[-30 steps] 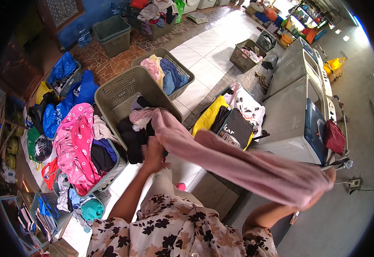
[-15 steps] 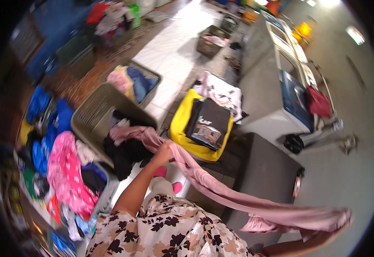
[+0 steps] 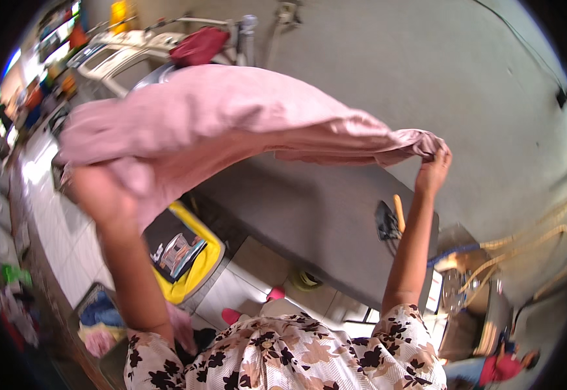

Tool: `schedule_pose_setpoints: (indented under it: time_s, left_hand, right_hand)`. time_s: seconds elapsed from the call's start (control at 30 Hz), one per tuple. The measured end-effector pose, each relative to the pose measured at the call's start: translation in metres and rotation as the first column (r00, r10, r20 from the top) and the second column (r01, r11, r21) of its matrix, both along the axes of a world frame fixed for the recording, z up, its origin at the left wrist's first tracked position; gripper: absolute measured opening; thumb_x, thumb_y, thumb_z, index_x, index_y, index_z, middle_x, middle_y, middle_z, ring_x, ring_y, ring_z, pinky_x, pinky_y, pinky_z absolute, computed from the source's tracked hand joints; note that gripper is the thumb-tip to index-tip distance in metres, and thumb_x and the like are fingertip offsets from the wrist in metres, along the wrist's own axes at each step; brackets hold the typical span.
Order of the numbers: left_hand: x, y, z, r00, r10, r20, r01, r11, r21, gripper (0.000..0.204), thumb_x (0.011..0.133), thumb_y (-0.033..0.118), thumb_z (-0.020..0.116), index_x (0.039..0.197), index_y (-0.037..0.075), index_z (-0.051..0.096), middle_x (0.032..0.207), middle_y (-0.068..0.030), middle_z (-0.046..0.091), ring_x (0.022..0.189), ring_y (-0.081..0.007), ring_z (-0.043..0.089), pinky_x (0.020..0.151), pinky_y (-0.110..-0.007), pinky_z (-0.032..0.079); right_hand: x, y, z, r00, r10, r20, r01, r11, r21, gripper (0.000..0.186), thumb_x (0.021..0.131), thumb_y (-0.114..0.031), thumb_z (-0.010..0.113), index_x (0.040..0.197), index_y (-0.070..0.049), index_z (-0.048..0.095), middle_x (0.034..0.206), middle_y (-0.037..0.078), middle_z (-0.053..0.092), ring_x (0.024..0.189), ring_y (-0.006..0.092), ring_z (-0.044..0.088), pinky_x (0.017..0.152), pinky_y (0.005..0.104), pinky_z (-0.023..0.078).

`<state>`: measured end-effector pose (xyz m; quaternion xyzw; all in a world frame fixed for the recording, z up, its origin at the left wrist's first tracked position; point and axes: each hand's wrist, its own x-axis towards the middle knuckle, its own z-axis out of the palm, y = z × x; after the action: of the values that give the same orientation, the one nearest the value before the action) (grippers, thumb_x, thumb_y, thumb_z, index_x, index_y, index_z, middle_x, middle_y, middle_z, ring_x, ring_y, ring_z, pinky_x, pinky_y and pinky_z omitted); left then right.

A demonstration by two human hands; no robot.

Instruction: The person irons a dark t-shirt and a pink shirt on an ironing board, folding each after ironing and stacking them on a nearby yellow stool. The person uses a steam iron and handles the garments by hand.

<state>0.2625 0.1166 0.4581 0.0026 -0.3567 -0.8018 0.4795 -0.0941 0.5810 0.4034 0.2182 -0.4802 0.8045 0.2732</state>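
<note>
A long dusty-pink cloth (image 3: 231, 110) is stretched through the air over the dark grey table (image 3: 283, 208), billowing and blurred at its left part. At its right end, my right hand (image 3: 434, 170) grips a bunched corner with closed fingers. My left hand (image 3: 105, 195) is raised at the other end; motion smears it and the cloth hides its fingers, but that end is held up there. The kind of garment or sheet cannot be made out.
On the table's right part lies a black object with an orange handle (image 3: 398, 213). A yellow container (image 3: 212, 250) with dark items stands left of the table, near a clothes basket (image 3: 95, 296). Washing machines (image 3: 124, 62) line the wall. Another person (image 3: 501, 367) is at lower right.
My view has turned right, from the baskets to the table. Both hands have risen and moved apart, and the cloth has gone from a narrow twisted strip to spread out in the air.
</note>
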Motion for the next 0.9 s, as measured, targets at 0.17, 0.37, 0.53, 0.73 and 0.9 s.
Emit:
schedule_pose_setpoints:
  time_s: [0.17, 0.37, 0.53, 0.73, 0.9]
  left_hand:
    - [-0.187, 0.18, -0.054, 0.918, -0.375, 0.127, 0.396, 0.863, -0.313, 0.017, 0.094, 0.015, 0.049, 0.104, 0.003, 0.056, 0.098, -0.0082, 0.059, 0.091, -0.0202, 0.058, 0.087, -0.032, 0.046]
    - [-0.235, 0.278, -0.25, 0.78, -0.017, 0.626, 0.591, -0.309, -0.745, 0.065, 0.089, 0.033, 0.059, 0.143, 0.007, 0.035, 0.149, -0.0213, 0.031, 0.141, -0.0369, 0.025, 0.11, -0.051, 0.027]
    - [-0.212, 0.266, -0.36, 0.517, 0.29, 0.805, 0.802, -0.493, -0.338, 0.065, 0.088, 0.033, 0.061, 0.144, 0.014, 0.036, 0.151, -0.0112, 0.03, 0.142, -0.031, 0.024, 0.109, -0.057, 0.026]
    - [-0.225, 0.277, -0.346, 0.665, 0.288, 0.689, 0.742, -0.153, -0.652, 0.038, 0.082, 0.011, 0.061, 0.12, 0.009, 0.056, 0.118, -0.0073, 0.053, 0.112, -0.0258, 0.049, 0.094, -0.042, 0.038]
    - [-0.259, 0.3, -0.361, 0.733, 0.369, 0.571, 0.654, -0.154, -0.74, 0.034, 0.083, 0.013, 0.063, 0.115, 0.009, 0.058, 0.111, -0.0077, 0.055, 0.107, -0.0267, 0.05, 0.093, -0.043, 0.037]
  right_hand:
    - [-0.027, 0.06, -0.073, 0.946, -0.273, 0.174, 0.162, 0.865, 0.475, 0.025, 0.1, -0.025, 0.047, 0.116, -0.007, 0.054, 0.104, 0.004, 0.058, 0.088, 0.0126, 0.056, 0.08, 0.0271, 0.045]
    - [-0.052, 0.12, -0.199, 0.86, -0.508, 0.047, -0.063, -0.013, 0.998, 0.032, 0.089, -0.021, 0.058, 0.117, -0.007, 0.063, 0.116, 0.011, 0.06, 0.105, 0.0294, 0.057, 0.092, 0.0388, 0.045]
    - [-0.063, 0.156, -0.258, 0.633, -0.722, -0.279, -0.051, -0.398, 0.916, 0.043, 0.087, -0.024, 0.062, 0.127, -0.01, 0.058, 0.116, 0.012, 0.06, 0.103, 0.0324, 0.057, 0.09, 0.0399, 0.045]
    - [-0.061, 0.175, -0.277, 0.678, -0.697, -0.235, 0.051, -0.275, 0.96, 0.045, 0.083, -0.012, 0.064, 0.127, -0.003, 0.056, 0.1, 0.01, 0.065, 0.095, 0.028, 0.058, 0.083, 0.0402, 0.046]
    - [-0.051, 0.207, -0.273, 0.629, -0.755, -0.182, 0.002, -0.233, 0.972, 0.045, 0.082, -0.01, 0.065, 0.125, -0.001, 0.057, 0.099, 0.012, 0.065, 0.095, 0.0299, 0.058, 0.084, 0.0417, 0.047]
